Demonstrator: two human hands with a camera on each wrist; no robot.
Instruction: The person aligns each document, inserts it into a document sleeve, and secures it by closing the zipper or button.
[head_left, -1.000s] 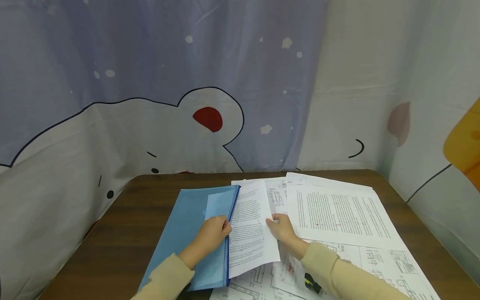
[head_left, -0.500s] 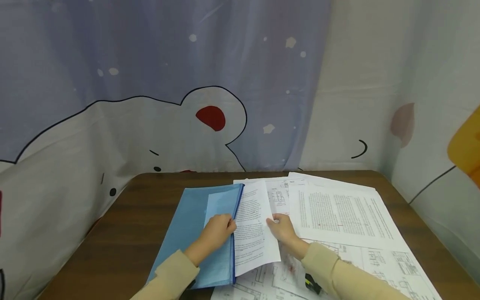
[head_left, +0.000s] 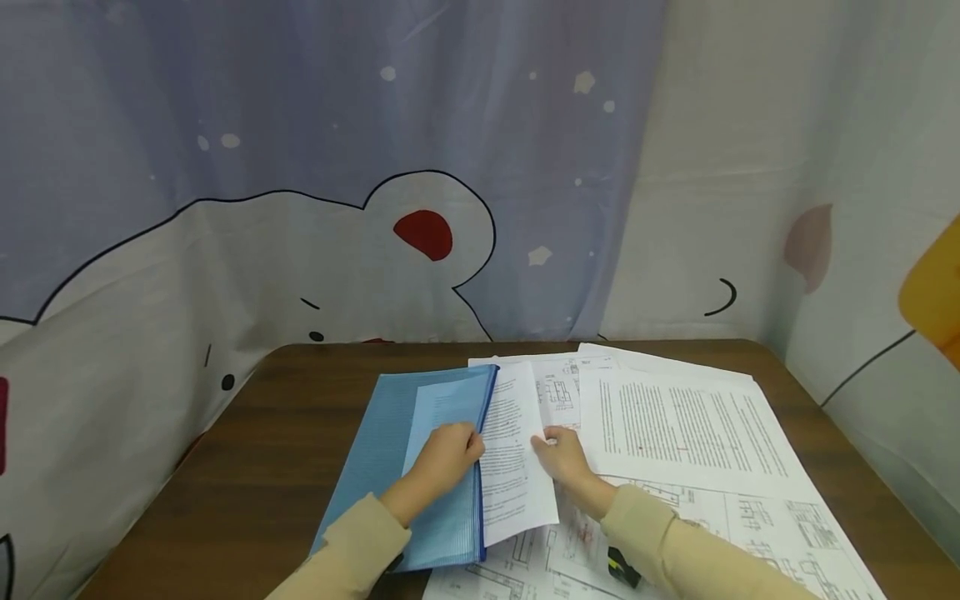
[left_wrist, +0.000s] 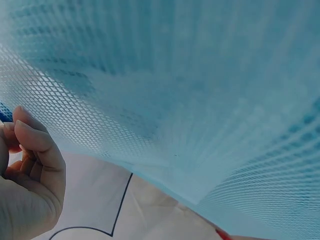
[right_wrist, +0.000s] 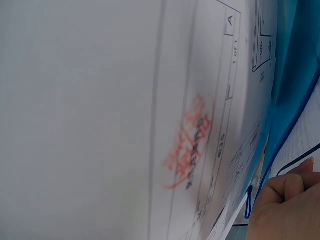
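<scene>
A blue mesh folder [head_left: 405,458] lies on the left half of the brown table [head_left: 285,417]. My left hand [head_left: 453,450] grips its open right edge, the fingers curled over the flap. A printed text sheet [head_left: 513,467] sticks out of that opening, its left part under the blue cover. My right hand [head_left: 553,446] pinches the sheet's right edge. In the left wrist view the folder's mesh [left_wrist: 190,90] fills the frame, with curled fingers [left_wrist: 35,160] at lower left. The right wrist view shows a drawing with a red stamp [right_wrist: 190,145] and the folder's blue edge [right_wrist: 287,110].
Loose papers cover the table's right half: a text page [head_left: 682,425] and floor-plan drawings [head_left: 757,533]. A small black and yellow object [head_left: 622,568] lies by my right sleeve. A cartoon-print cloth [head_left: 375,208] hangs close behind and beside the table.
The folder's open edge has moved to the right over the printed sheet, so less of the sheet shows. Both hands keep their hold.
</scene>
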